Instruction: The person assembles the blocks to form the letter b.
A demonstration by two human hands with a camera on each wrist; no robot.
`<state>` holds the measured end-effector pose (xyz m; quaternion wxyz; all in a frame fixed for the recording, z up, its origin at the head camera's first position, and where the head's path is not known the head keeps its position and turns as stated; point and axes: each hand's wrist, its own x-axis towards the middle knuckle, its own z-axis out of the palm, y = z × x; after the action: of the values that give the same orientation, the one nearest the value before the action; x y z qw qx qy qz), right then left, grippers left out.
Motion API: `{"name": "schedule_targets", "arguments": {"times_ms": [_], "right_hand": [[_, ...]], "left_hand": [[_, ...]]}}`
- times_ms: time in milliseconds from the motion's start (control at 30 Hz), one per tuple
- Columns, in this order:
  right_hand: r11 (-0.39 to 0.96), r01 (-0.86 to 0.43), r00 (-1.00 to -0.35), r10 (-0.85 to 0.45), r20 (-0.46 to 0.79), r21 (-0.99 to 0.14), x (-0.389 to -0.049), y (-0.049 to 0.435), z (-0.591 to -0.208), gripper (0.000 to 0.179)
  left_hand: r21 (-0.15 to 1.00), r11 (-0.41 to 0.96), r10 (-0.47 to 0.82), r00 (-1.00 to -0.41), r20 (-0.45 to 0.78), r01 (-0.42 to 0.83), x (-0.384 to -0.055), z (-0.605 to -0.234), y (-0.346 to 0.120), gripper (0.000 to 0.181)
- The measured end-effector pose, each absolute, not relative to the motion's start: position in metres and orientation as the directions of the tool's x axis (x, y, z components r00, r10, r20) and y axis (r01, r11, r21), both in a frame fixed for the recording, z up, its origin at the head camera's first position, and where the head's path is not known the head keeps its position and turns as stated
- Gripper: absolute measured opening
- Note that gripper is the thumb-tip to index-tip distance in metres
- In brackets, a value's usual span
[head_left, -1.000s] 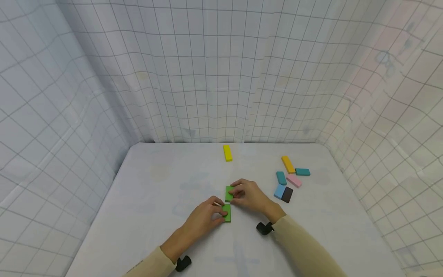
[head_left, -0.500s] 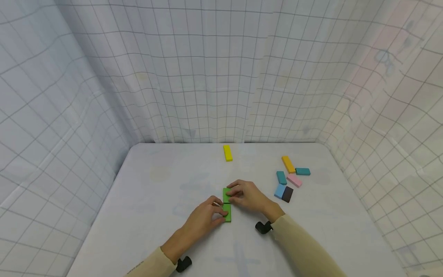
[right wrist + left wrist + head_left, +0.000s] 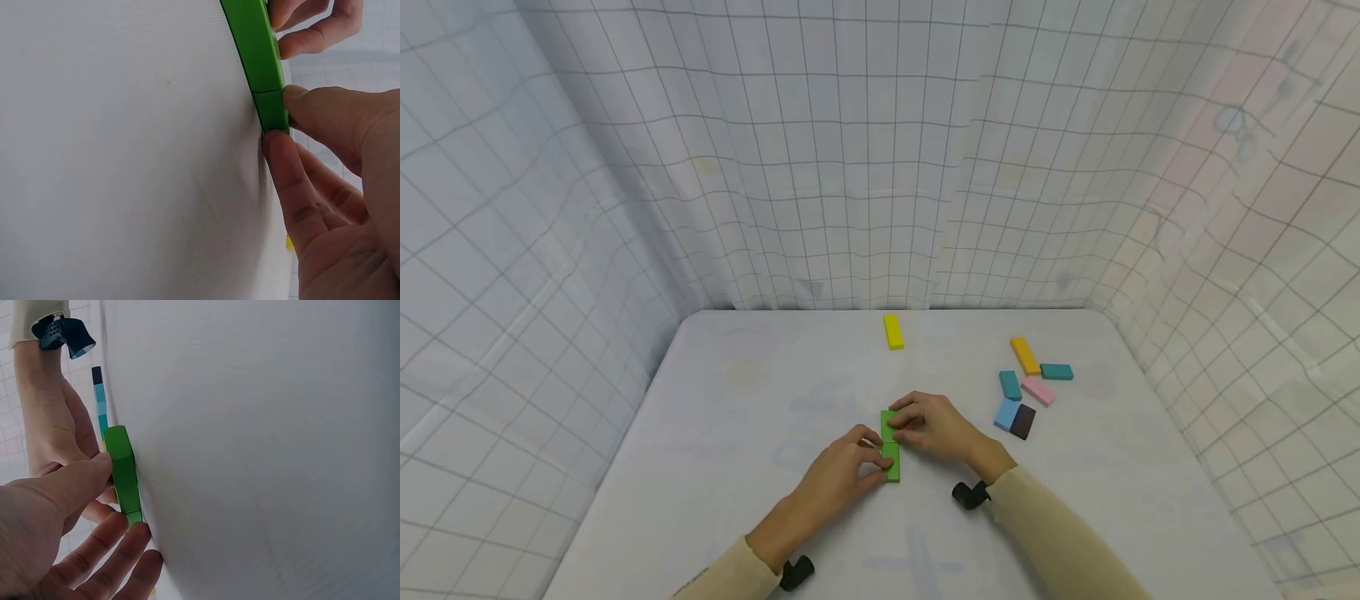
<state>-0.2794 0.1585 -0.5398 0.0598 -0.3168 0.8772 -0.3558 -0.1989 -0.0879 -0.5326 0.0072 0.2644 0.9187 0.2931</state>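
Two green blocks lie flat on the white table, end to end in one line, and their ends touch. My left hand (image 3: 842,471) pinches the nearer green block (image 3: 892,473) from its left, thumb at the near end. On the right side, my right hand (image 3: 940,427) holds the farther green block (image 3: 887,421) between thumb and fingers. From the right wrist, a thin seam shows between the nearer block (image 3: 253,50) and the farther block (image 3: 272,109). Fingers partly cover both blocks.
A yellow block (image 3: 893,332) lies at the table's far edge. To the right are an orange block (image 3: 1025,357), teal blocks (image 3: 1057,372), a pink block (image 3: 1038,391), a blue block (image 3: 1007,414) and a dark brown block (image 3: 1023,422). Gridded curtains (image 3: 880,167) surround the table.
My right hand has drawn the farther green block slightly left and toward me, closing the gap to the nearer block. The left hand has stayed in place.
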Motion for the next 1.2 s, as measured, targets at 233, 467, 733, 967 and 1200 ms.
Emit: {"name": "schedule_targets", "arguments": {"times_ms": [233, 467, 733, 967, 1200], "right_hand": [[0.55, -0.526, -0.787, -0.603, 0.127, -0.649, -0.279, 0.16, -0.54, 0.021], [0.547, -0.53, -0.782, -0.61, 0.124, -0.648, -0.281, 0.162, -0.541, 0.022], [0.512, -0.56, -0.757, -0.635, 0.152, -0.651, -0.281, 0.163, -0.542, 0.022], [0.508, -0.568, -0.744, -0.653, 0.14, -0.648, -0.283, 0.165, -0.542, 0.022], [0.512, -0.569, -0.743, -0.656, 0.135, -0.643, -0.289, 0.168, -0.539, 0.025]], "left_hand": [[0.554, 0.687, 0.481, -0.866, 0.138, 0.471, -0.199, -0.534, -0.086, 0.015], [0.546, 0.688, 0.486, -0.862, 0.142, 0.478, -0.2, -0.534, -0.087, 0.014], [0.55, 0.686, 0.497, -0.859, 0.124, 0.476, -0.2, -0.532, -0.087, 0.014], [0.539, 0.688, 0.508, -0.853, 0.121, 0.486, -0.2, -0.532, -0.088, 0.013], [0.513, 0.691, 0.521, -0.843, 0.135, 0.51, -0.203, -0.533, -0.088, 0.013]]}}
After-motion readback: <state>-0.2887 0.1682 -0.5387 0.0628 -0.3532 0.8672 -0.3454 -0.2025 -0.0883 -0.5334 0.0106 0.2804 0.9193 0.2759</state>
